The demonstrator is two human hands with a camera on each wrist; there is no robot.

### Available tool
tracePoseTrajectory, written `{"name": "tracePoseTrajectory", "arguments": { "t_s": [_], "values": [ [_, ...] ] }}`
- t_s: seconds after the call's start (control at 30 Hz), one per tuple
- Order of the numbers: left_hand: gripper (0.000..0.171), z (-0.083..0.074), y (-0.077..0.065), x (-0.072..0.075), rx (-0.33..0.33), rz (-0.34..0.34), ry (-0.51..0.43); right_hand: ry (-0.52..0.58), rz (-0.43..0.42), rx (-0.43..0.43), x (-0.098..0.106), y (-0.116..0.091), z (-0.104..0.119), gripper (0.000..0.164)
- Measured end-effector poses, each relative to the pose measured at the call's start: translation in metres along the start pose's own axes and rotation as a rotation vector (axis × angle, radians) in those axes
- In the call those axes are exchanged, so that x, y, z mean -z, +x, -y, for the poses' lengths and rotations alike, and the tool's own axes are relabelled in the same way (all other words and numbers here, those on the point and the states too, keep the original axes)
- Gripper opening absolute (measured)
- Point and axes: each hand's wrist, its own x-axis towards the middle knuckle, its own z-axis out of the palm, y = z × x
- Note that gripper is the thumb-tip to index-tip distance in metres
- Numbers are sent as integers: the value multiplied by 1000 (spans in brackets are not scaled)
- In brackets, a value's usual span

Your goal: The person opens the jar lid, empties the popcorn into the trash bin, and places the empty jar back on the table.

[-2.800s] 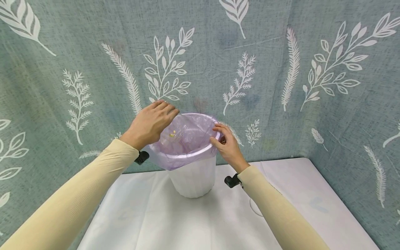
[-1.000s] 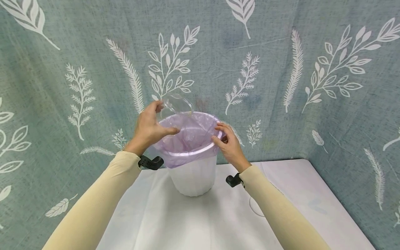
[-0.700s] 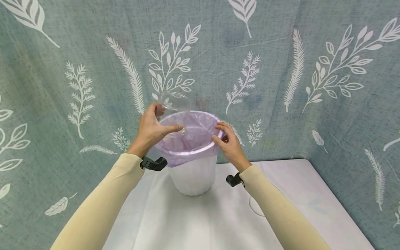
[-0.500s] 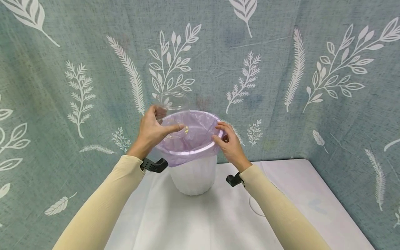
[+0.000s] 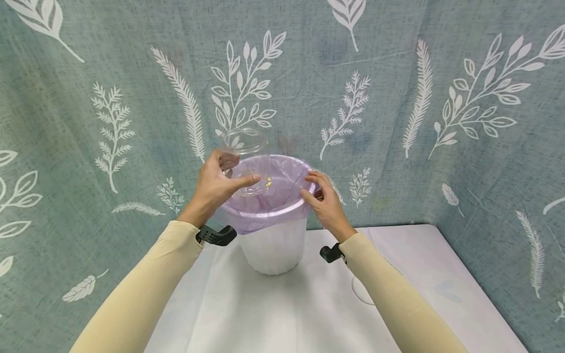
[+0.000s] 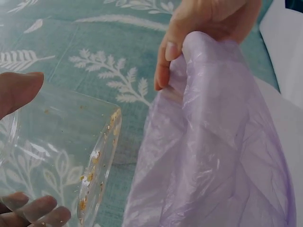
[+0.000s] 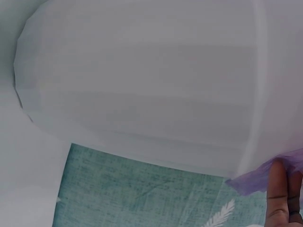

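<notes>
My left hand (image 5: 214, 186) grips a clear jar (image 5: 247, 162), thumb in front and fingers behind, over the left side of a white bin (image 5: 273, 250). The jar's open mouth faces up. Small yellow crumbs (image 6: 90, 177) cling along the jar's bottom edge in the left wrist view. A thin lilac bag (image 5: 251, 224) lines the bin and folds over its rim. At the right side, my right hand (image 5: 324, 201) pinches the bag-covered rim between thumb and fingers. The right wrist view shows the bin's side wall, with two fingers (image 7: 278, 194) against the lilac plastic.
The bin stands on a white-covered table (image 5: 260, 318). A green-grey curtain (image 5: 300, 88) with white leaf prints hangs close behind and at both sides. A thin pale loop (image 5: 362, 291) lies on the table beside the right forearm.
The left hand, earlier palm-down over the bin's left edge, has turned over. The jar has gone from tilted to upright above the bin. My right hand has stayed at the rim.
</notes>
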Motion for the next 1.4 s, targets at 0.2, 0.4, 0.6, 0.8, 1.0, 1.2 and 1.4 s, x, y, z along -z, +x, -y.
{"name": "tracePoseTrajectory", "arguments": {
  "t_s": [0.2,0.4,0.6,0.8,1.0,1.2,1.4],
  "values": [
    [90,-3,-6,0,-24,18,-36,-4,7,-3,1,-1,1,37],
    [92,-6,-20,-1,-43,34,-114,-16,13,-7,1,-1,1,37],
    [90,-13,-50,-2,-91,74,-151,-21,4,2,-1,-2,0,35],
    [84,-16,-81,-11,-178,147,-175,-26,8,15,0,-2,-1,35],
    [87,-11,-116,-26,-215,229,-214,-29,35,6,2,-3,-3,38],
    [93,6,-148,-48,-256,301,-224,-34,37,11,4,-3,-4,39],
    [95,32,-177,-72,-275,362,-221,-39,52,3,4,-3,-3,39]
  ]
}}
